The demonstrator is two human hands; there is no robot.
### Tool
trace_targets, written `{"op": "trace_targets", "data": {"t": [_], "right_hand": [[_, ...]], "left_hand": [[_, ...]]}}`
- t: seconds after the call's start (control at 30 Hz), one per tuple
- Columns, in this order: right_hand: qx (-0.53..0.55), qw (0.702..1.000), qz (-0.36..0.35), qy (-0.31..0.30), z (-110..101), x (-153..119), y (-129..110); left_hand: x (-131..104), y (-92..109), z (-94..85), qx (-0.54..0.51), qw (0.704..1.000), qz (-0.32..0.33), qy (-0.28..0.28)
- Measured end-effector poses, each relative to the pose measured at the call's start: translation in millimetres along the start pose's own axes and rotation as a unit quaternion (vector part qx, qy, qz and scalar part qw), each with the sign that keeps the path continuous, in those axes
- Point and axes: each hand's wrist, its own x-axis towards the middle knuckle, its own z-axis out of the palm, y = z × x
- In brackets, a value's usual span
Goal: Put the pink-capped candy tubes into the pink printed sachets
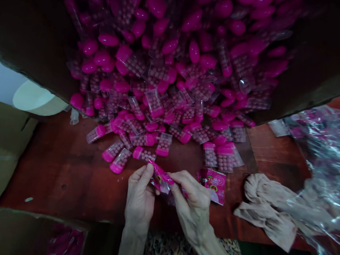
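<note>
Both hands meet over the near part of the red-brown table. Between them is a pink printed wrapper. My left hand is closed on its left end, thumb on top. My right hand pinches the right end with thumb and fingers. Whether anything is inside the wrapper I cannot make out. Just to the right lie more flat pink wrappers. Beyond my hands, small clear containers with pink caps and little balls inside lie loose, among them one container and a pair.
A large box tipped toward me spills a heap of pink-capped containers. A crumpled cloth and clear plastic bags lie right. A pale round bowl is at left; a cardboard box holding pink packets stands below left.
</note>
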Motion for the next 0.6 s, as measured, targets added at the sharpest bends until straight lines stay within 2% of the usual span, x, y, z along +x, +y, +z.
{"op": "trace_targets", "data": {"t": [0.13, 0.37, 0.43, 0.6], "right_hand": [[-0.053, 0.998, -0.027, -0.021, -3, 1, 3], [-0.141, 0.988, -0.021, -0.051, -15, -15, 12], [-0.187, 0.978, -0.032, -0.083, -17, -27, 15], [-0.327, 0.931, -0.048, -0.157, -14, -55, 24]], "left_hand": [[1, 0, -2.1, 0.008, 1.000, 0.001, -0.003], [11, 9, -14.5, -0.056, 0.993, 0.047, 0.092], [13, 13, -17.3, -0.076, 0.989, 0.055, 0.111], [13, 20, -16.3, -0.116, 0.984, 0.047, 0.130]]}}
